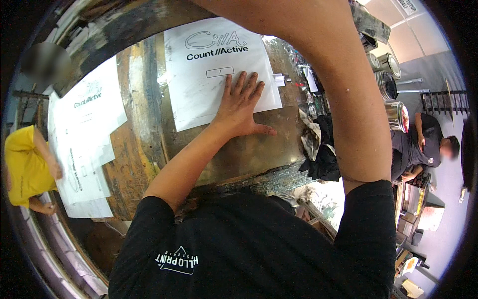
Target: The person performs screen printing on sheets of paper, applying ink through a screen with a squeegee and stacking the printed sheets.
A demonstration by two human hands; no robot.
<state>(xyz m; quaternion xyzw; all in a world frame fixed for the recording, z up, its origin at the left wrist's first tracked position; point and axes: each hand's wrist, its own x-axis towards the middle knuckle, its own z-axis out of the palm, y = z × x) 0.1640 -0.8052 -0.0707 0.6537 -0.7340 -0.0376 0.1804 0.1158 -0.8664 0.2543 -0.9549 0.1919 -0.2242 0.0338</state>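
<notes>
My left hand [238,110] lies flat, palm down, on the lower part of a white printed sheet [191,97]. Its fingers are spread toward a small printed box, and the thumb reaches past the sheet's near edge over a shiny brownish board [219,159]. Black lettering and an outline drawing fill the sheet's far half. My right arm [348,99] rises on the right and bends across the top of the view; its hand is out of sight beyond the upper edge.
More printed sheets [74,144] overlap on the worn wooden table [134,149] at left. Dark cloth [323,159] hangs by the table's right side. Paint cans [396,117] stand beyond my right arm. One person in yellow [27,164] is far left, another in black [423,142] far right.
</notes>
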